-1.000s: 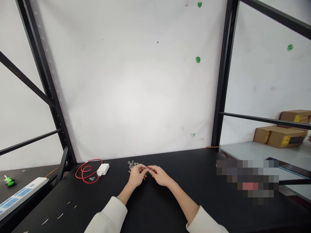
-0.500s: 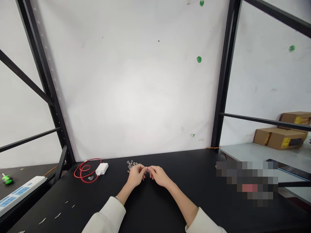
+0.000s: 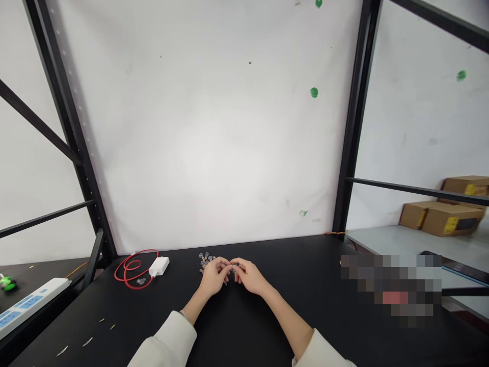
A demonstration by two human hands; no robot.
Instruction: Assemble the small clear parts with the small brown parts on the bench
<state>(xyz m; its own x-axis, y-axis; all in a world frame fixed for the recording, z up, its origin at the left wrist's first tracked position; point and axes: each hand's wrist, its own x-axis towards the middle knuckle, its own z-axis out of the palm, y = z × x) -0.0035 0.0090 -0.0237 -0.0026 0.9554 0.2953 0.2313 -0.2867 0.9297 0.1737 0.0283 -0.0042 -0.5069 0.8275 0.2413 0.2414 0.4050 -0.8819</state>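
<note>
Fingertips of the left hand [image 3: 215, 276] and the right hand [image 3: 247, 276] come together above the black surface [image 3: 252, 331], both pinching a small clear piece [image 3: 233, 269] between them. Fingers cover much of it, so its full shape cannot be made out. The two hands are bent inward at the wrists, thumbs toward each other. A thin bracelet [image 3: 184, 315] circles the left wrist, just above a cream sleeve [image 3: 170, 339].

Just beside the left hand, and partly hidden by it, lies a loose pile of small clear and tan pieces [image 3: 201, 256]. Farther left, a red cable [image 3: 132, 287] is coiled on the surface, running into a white charger [image 3: 159, 266]; a single clear piece [image 3: 141, 281] lies within the loop. Toward the near left edge are scattered thin slivers [image 3: 87, 342], some silvery and some yellowish.

A white power strip [image 3: 49, 288] with blue socket panels sits at the far left, near a green and black object [image 3: 7, 283] cut off by the picture's edge. On the right, cardboard boxes [image 3: 451, 219] and a phone [image 3: 460, 268] rest on a grey table [image 3: 376, 235]. A blurred-out patch hides whatever is in front of them. Behind, black metal posts [image 3: 349, 127] flank a white wall [image 3: 217, 127] with green marks.
</note>
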